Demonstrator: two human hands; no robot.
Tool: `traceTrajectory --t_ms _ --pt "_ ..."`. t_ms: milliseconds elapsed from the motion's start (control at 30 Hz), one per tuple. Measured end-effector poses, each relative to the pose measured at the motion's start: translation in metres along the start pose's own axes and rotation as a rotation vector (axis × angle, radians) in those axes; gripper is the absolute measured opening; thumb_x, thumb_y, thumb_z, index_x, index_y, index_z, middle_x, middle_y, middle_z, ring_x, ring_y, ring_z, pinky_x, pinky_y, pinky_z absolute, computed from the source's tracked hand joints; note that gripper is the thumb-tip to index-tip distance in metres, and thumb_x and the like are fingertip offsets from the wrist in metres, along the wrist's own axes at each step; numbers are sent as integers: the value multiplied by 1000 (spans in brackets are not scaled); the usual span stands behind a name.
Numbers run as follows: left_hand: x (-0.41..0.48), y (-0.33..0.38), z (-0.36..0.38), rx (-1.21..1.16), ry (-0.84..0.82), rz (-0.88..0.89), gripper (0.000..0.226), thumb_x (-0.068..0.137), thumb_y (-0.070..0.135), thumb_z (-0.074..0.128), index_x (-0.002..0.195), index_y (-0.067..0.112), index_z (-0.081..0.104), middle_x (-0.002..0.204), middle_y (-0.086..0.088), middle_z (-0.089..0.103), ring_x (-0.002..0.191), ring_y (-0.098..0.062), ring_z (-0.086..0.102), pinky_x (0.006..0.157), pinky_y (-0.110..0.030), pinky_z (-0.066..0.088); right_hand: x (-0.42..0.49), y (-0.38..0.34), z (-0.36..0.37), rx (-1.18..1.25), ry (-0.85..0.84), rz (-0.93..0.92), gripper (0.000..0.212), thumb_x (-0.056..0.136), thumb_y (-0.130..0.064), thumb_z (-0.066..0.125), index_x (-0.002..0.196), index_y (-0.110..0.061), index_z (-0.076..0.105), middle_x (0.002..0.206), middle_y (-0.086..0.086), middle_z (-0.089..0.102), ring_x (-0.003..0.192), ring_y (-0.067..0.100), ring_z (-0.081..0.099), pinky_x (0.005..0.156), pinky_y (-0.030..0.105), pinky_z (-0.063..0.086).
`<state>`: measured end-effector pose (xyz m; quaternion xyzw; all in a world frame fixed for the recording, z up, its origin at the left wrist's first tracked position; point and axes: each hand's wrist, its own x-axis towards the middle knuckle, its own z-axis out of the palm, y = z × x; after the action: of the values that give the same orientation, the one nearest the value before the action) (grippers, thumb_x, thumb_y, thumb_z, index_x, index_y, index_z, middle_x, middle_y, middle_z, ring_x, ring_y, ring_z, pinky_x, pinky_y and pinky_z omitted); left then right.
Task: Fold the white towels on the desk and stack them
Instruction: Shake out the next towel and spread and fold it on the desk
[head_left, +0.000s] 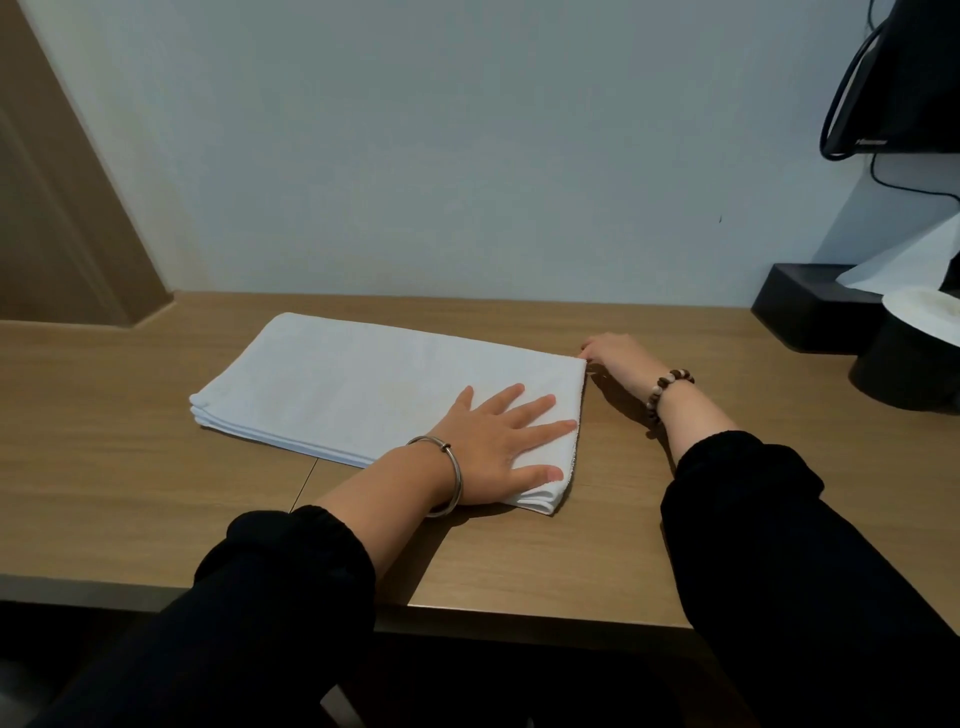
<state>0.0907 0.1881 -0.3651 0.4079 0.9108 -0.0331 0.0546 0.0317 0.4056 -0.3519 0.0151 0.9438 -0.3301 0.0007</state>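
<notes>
- I see one white towel (363, 384) lying flat at the middle of the wooden desk (130, 467). It is folded into a long rectangle, and its layered edges show at the near-left end and at the near-right corner.
- The towel runs slantwise, with its left end farther back and its right end nearer the desk's front edge.
- The left hand (498, 447) lies palm down on the near-right part of the towel, with fingers straight and spread, pressing the cloth flat. It grasps nothing.
- The right hand (615, 356) sits at the towel's far-right corner, seen from the back. Its fingers are curled down and its fingertips pinch that corner.
- The two hands are apart, both at the towel's right end.
- A metal bangle (452, 478) is on the left wrist and a bead bracelet (667, 387) on the right. Both forearms wear black sleeves (769, 519).
- At far right on the desk, a black tissue box (810, 306) holds a white sheet (914, 260), with a black round container (909, 364) just in front of it.
- A black screen (914, 78) hangs at upper right against the pale wall (467, 130).
</notes>
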Motion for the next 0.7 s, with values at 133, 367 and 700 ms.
traceTrajectory --t_ms 133,367,700 --pt "1 0 -1 -10 -18 2 76 71 77 -3 143 52 -6 157 15 -11 145 -16 -13 113 -57 -3 -1 -2 0 -177 -86 -2 49 96 -46 42 117 -6 64 142 5 45 132 24 38 108 39 31" --pt "2 4 -1 -10 -36 -10 82 69 80 -1 145 49 -7 158 11 -12 145 -18 -14 113 -59 -4 9 -7 13 -290 47 159 37 92 -44 49 71 -18 65 127 4 59 123 26 48 101 38 39" --pt "5 9 4 0 19 -96 92 81 79 17 151 23 -2 158 9 -8 145 -14 -9 114 -55 -1 -17 -24 23 7 397 -49 30 97 -19 45 123 -12 58 132 4 54 127 23 44 104 35 35"
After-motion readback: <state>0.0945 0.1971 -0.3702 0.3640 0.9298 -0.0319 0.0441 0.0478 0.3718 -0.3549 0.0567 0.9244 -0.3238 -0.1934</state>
